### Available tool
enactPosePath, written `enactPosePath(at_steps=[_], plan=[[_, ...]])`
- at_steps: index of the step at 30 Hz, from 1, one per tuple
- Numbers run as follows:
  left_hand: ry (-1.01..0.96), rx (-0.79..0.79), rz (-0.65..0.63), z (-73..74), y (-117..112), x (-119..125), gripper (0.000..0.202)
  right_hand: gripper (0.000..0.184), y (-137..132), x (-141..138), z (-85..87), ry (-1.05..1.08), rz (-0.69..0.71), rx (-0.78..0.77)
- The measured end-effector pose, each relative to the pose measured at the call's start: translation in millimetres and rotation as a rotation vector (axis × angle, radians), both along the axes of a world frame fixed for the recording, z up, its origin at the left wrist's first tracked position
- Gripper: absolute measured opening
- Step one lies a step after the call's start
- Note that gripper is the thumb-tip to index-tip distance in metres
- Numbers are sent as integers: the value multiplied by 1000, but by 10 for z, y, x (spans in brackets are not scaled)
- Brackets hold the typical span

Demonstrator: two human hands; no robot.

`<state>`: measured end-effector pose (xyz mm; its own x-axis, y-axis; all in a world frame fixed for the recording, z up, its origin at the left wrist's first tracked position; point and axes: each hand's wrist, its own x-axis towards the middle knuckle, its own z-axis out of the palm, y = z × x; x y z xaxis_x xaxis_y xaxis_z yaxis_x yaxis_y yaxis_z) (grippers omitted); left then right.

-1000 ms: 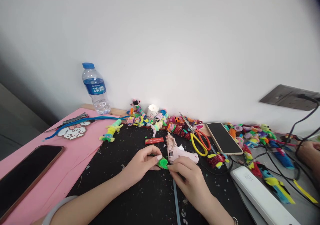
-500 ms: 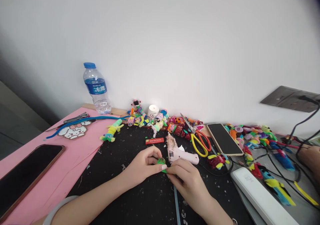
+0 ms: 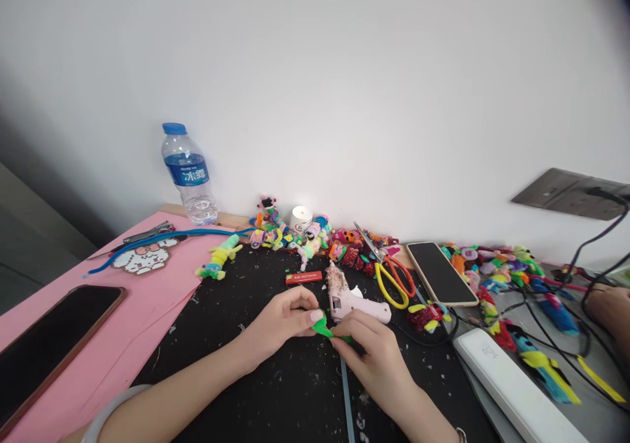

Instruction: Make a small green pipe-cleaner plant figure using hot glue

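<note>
My left hand pinches a small green fuzzy piece between thumb and fingertips over the black mat. My right hand meets it from the right, fingers closed on the same green piece and its short green tail. Just behind my hands lies a pink glue gun on its side. A red strip lies behind that.
Yellow-and-orange scissors, a phone, a lit candle and heaps of coloured fuzzy figures line the wall. Left: water bottle, pink sheet, another phone. Right: white power strip, cables, another person's hand.
The green piece has turned in my fingers, from a round coil facing up to a flatter, pointed shape. My right hand has shifted slightly toward me.
</note>
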<state>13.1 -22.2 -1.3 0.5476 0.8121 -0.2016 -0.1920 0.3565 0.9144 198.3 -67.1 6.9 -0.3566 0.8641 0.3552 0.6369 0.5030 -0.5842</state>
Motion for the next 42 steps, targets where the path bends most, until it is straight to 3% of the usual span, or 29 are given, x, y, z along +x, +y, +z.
enactPosePath(at_steps=[13,19,23,30,42], plan=[[48,-40,74,50,4,1,27,9,0,-11,30,13,-2,-11],[34,-48,50,-4,25,-29,26,8,29,6,37,39,-18,-20],[34,-11,-5,-21,51,-55,26,9,52,49,44,-24,-47,25],[46,60,-135,20,64,-94,26,24,71,96,36,-106,-83,109],[188,127,-412,14,44,-152,27,37,73,70,41,-63,9,161]])
